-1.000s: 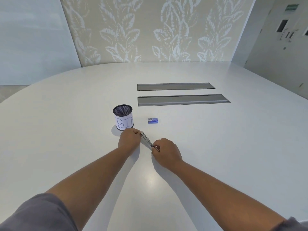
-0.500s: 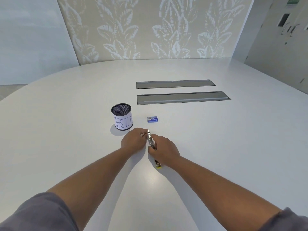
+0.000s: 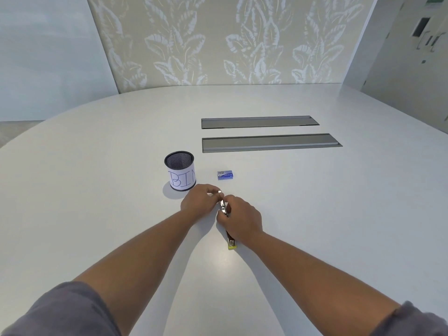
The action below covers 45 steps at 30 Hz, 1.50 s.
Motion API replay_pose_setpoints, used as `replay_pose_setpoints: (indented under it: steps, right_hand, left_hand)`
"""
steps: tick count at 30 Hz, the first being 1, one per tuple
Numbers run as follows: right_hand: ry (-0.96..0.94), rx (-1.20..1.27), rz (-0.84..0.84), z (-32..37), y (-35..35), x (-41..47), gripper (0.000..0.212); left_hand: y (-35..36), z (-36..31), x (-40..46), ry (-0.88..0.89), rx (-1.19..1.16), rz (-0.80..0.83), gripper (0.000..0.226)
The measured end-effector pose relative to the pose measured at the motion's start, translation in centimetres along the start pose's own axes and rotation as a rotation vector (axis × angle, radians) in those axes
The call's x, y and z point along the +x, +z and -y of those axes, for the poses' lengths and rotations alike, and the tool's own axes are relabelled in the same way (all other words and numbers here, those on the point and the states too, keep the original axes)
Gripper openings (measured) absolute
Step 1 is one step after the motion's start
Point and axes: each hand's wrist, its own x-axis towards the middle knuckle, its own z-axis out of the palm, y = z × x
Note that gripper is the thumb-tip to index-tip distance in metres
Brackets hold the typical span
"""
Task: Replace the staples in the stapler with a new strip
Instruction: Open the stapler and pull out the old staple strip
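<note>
A metal stapler lies opened out flat on the white table, its yellow-tipped end pointing toward me. My right hand presses down on its middle and hides most of it. My left hand pinches the far metal end between fingertips. A small blue staple box rests on the table just beyond my hands, shut as far as I can tell.
A black mesh cup with a paper label reading "BIN" stands to the left of the staple box, close to my left hand. Two long grey cable hatches are set into the table farther back.
The stapler has swung from a diagonal to lying lengthwise toward me, opened flat. My right hand has shifted onto its middle, and my left fingers have closed on the far end.
</note>
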Motion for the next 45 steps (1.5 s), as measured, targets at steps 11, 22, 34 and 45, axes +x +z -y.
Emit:
replay_pose_setpoints:
  steps: [11,22,34,45]
  right_hand:
    - [-0.004,0.027,-0.001,0.0,0.1,0.0,0.017]
    - [0.042,0.065,0.018,-0.7,0.2,0.4,0.034]
    - [0.048,0.215,0.275,-1.0,-2.1,2.3,0.058]
    - [0.010,0.332,0.371,-1.7,-2.1,3.1,0.061]
  left_hand:
    - [0.6,-0.4,-0.3,-0.031,0.073,-0.037,0.014]
    - [0.0,1.0,0.4,0.221,0.206,0.057,0.021]
    - [0.5,2.5,-1.4,0.370,0.304,-0.060,0.018]
    - [0.4,3.6,-1.5,0.500,0.415,-0.172,0.026]
